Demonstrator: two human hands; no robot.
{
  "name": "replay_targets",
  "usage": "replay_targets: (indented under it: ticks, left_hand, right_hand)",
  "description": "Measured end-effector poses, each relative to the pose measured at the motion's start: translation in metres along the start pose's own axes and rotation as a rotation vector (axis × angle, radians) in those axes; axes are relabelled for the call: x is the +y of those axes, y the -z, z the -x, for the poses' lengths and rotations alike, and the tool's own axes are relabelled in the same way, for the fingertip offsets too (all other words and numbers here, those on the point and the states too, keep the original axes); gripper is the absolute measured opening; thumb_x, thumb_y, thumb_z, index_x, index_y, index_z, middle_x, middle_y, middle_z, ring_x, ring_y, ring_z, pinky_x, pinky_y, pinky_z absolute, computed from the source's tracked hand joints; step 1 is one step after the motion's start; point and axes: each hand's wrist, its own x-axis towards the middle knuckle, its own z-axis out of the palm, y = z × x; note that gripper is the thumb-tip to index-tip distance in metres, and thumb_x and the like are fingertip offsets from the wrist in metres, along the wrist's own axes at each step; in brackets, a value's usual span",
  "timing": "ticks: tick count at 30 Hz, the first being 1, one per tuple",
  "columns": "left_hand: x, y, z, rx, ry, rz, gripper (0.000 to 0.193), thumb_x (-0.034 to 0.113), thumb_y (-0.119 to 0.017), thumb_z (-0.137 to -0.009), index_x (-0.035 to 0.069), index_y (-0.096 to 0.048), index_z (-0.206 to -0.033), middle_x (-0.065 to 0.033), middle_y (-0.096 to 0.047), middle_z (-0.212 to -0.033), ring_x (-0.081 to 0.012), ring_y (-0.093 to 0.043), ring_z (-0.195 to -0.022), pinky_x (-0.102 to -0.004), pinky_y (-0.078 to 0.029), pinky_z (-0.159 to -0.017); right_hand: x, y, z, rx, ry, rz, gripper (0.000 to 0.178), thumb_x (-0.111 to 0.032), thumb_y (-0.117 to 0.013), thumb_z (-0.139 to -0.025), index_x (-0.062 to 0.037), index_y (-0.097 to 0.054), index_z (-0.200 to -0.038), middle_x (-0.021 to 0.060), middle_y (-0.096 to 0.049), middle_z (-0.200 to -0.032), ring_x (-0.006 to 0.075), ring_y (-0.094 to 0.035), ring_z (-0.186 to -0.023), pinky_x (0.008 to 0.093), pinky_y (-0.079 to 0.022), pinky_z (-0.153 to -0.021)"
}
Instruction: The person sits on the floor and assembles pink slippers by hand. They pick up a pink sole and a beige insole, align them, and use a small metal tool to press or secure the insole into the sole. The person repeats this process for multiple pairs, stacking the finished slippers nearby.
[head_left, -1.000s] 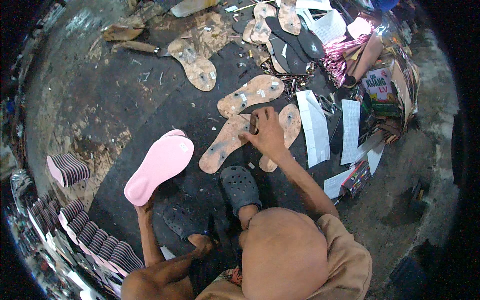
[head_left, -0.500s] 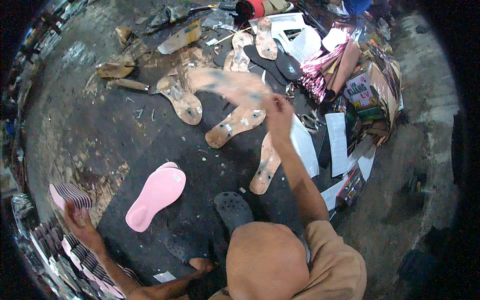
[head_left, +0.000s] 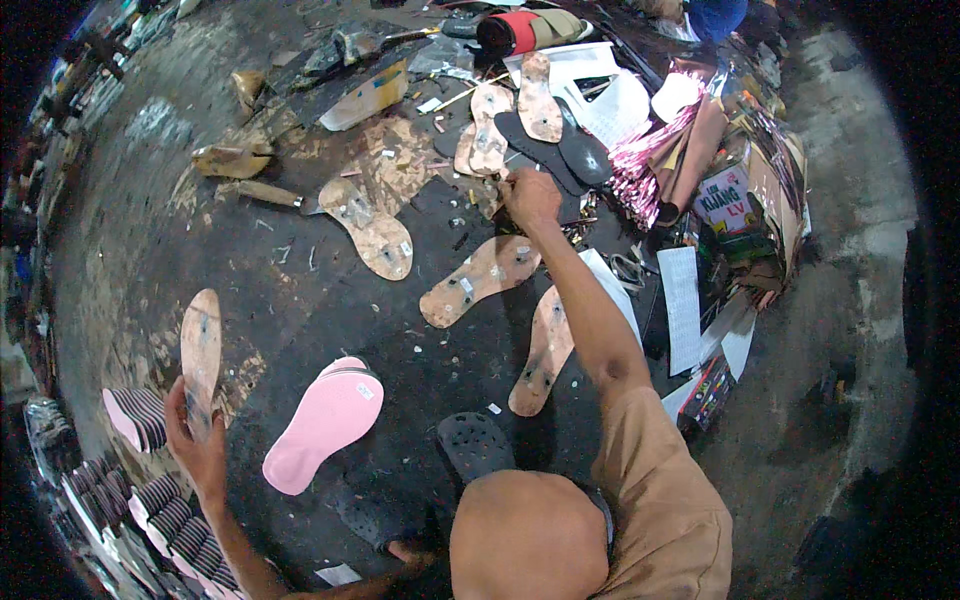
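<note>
My left hand [head_left: 198, 450] is closed on the lower end of a tan sole-shaped template [head_left: 203, 340], which stands nearly upright. Beside that hand lies a stack of pink-and-dark striped foam soles [head_left: 136, 418]. My right hand [head_left: 530, 198] reaches forward with fingers curled together; what they pinch, if anything, I cannot make out. Just ahead of it is a group of tan templates [head_left: 490, 130]. Another tan template [head_left: 480, 282] lies below my right hand, and one more [head_left: 545, 350] is partly under my forearm. Pink soles [head_left: 325, 428], one upon another, rest between my hands.
A tan template [head_left: 365, 228] lies beside a wooden-handled tool [head_left: 262, 193]. Dark soles [head_left: 545, 150] and white paper sheets [head_left: 610, 105] are at the back. Right of these stand pink shredded strips [head_left: 650, 170] and a tin can [head_left: 728, 205]. More striped soles [head_left: 180, 525] pile at lower left.
The tan template in my right hand, blurred earlier, is no longer there; my left hand now holds one upright. My right hand has moved slightly left.
</note>
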Motion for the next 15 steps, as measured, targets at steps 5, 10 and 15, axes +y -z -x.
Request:
replay_targets:
  ticks: [5,10,15]
  left_hand:
    - [-0.034,-0.003,0.029,-0.063,0.025,0.193,0.075,-0.004,-0.077,-0.089,0.000,-0.052,-0.159,-0.0164,-0.057,-0.159,-0.0308,-0.054,-0.148,-0.0436,-0.037,-0.127]
    - [-0.045,-0.008,0.043,-0.106,0.068,0.273,0.073,0.002,-0.079,-0.092,0.000,-0.051,-0.160,-0.0161,-0.058,-0.157,-0.0301,-0.054,-0.147,-0.0430,-0.036,-0.127]
    - [-0.052,0.018,0.051,-0.049,0.158,0.290,0.071,0.003,-0.078,-0.094,-0.001,-0.051,-0.160,-0.0158,-0.060,-0.152,-0.0276,-0.058,-0.140,-0.0412,-0.043,-0.122]
  right_hand:
    - [0.003,0.004,-0.008,0.028,0.086,0.223,0.028,-0.032,-0.085,-0.090,-0.0061,-0.085,-0.101,0.0211,-0.081,-0.104,0.0399,-0.078,-0.108,0.0539,-0.064,-0.087]
    - [-0.017,0.029,-0.015,-0.017,0.009,0.277,0.028,-0.030,-0.085,-0.085,-0.0043,-0.083,-0.096,0.0212,-0.081,-0.098,0.0409,-0.079,-0.093,0.0530,-0.065,-0.082]
    - [-0.002,0.064,-0.003,0.145,0.163,0.134,0.024,-0.034,-0.080,-0.090,-0.0114,-0.084,-0.096,0.0154,-0.081,-0.094,0.0386,-0.079,-0.090,0.0523,-0.063,-0.080]
